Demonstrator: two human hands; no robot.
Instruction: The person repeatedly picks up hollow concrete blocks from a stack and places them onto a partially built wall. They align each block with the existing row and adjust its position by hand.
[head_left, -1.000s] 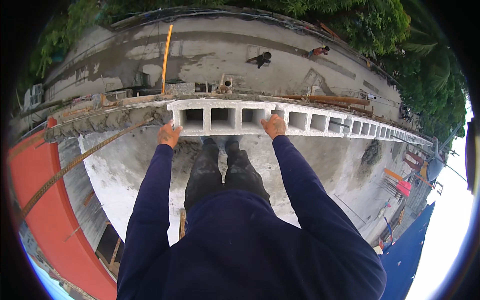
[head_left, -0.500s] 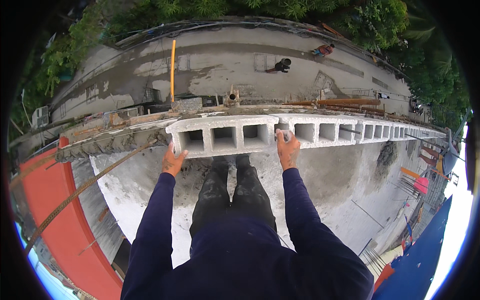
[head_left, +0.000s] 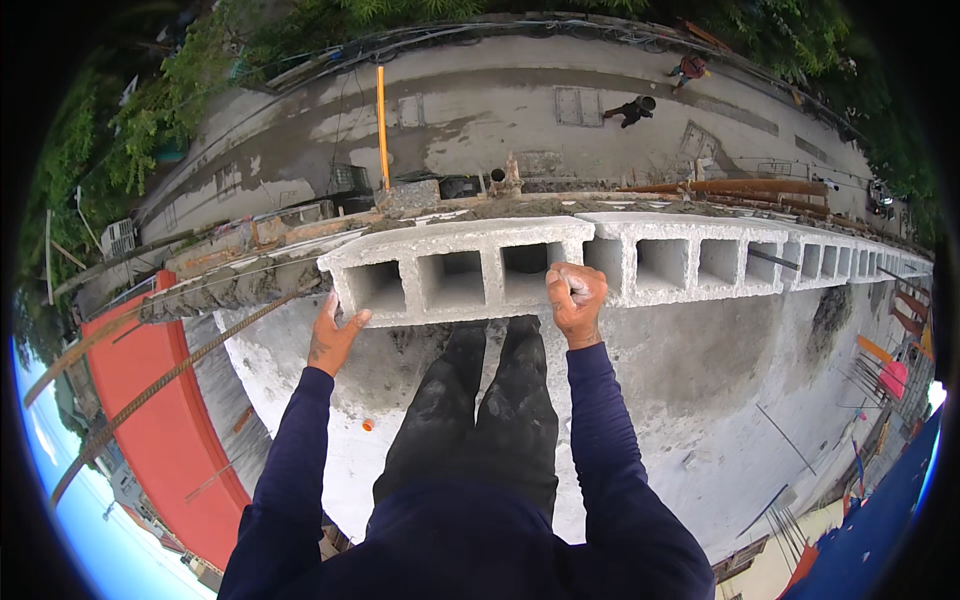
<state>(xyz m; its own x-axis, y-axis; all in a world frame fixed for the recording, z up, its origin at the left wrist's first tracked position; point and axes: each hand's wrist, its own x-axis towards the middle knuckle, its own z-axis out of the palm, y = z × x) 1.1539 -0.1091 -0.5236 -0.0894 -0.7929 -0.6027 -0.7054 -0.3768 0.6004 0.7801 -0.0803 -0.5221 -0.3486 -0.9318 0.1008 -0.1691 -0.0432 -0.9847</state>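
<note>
A grey hollow concrete block (head_left: pixel 455 236) lies along the top of the wall, its three cavities facing me. At its left end is my left hand (head_left: pixel 334 338), fingers against the end face and thumb spread along the lower edge. My right hand (head_left: pixel 577 305) is closed in a fist-like grip over the block's right end wall, partly covering the third cavity. Just beyond that hand the neighbouring block (head_left: pixel 660 228) begins, in a row running off to the right. Wet mortar (head_left: pixel 225 290) lies on the wall top left of the block.
Ribbed steel bars (head_left: pixel 160 398) slant across the left, past a red panel (head_left: pixel 165 400). An orange pole (head_left: pixel 382 130) rises beyond the wall. Far below is a street with two people (head_left: pixel 632 110). Rusty pipes (head_left: pixel 740 187) lie behind the row. My legs (head_left: pixel 470 420) are close to the wall.
My right hand has shifted left over the block's end and curled more tightly. The left hand stays at the left end. My view has turned slightly, and the people on the street have moved.
</note>
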